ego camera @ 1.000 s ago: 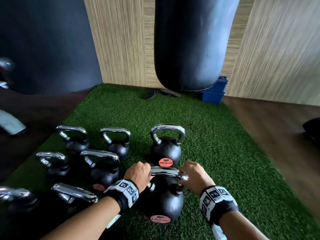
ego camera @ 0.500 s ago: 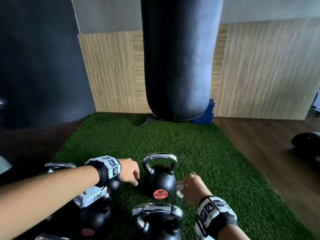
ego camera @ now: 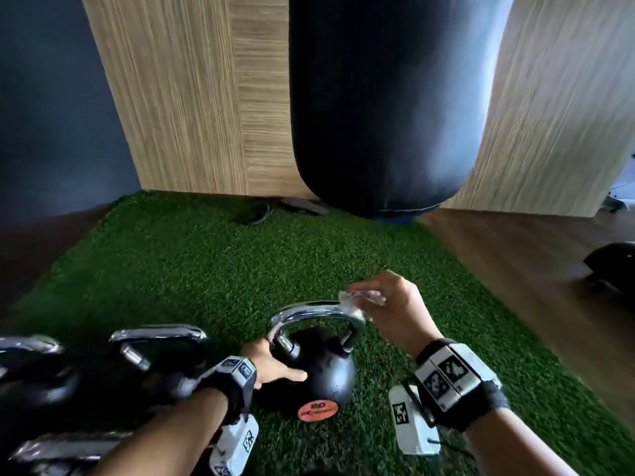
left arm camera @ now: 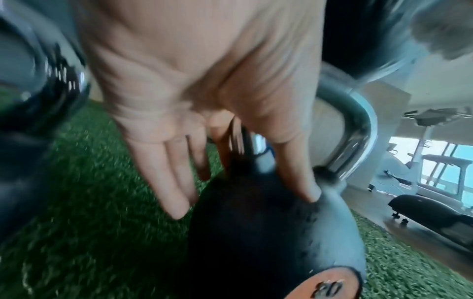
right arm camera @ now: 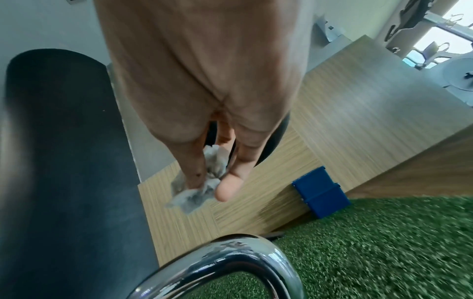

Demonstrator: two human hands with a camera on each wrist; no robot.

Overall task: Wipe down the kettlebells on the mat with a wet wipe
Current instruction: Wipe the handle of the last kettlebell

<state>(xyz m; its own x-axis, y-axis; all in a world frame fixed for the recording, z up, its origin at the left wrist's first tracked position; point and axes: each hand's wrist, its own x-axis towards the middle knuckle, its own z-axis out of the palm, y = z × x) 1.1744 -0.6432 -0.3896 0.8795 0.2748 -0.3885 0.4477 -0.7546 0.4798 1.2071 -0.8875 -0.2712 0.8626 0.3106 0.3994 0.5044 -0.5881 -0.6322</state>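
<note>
A black kettlebell (ego camera: 326,369) with a chrome handle (ego camera: 316,314) and an orange "20" label stands on the green turf mat (ego camera: 213,269). My left hand (ego camera: 271,369) rests against its body with straight fingers (left arm camera: 176,190) and the thumb laid on the black shell (left arm camera: 256,232). My right hand (ego camera: 388,310) hovers at the right end of the handle (right arm camera: 230,261) and pinches a crumpled wet wipe (ego camera: 360,298) (right arm camera: 202,182) between thumb and fingers. Whether the wipe touches the chrome I cannot tell.
More kettlebells (ego camera: 158,352) crowd the mat at the lower left. A black punching bag (ego camera: 378,115) hangs ahead over a blue box (right arm camera: 321,191), with wood panels behind. Dark wooden floor (ego camera: 532,269) and a black object (ego camera: 615,259) lie to the right.
My left hand has dropped from beside the farther kettlebell onto its body. My right hand has risen with the wipe to the handle's right end. The head camera has moved closer.
</note>
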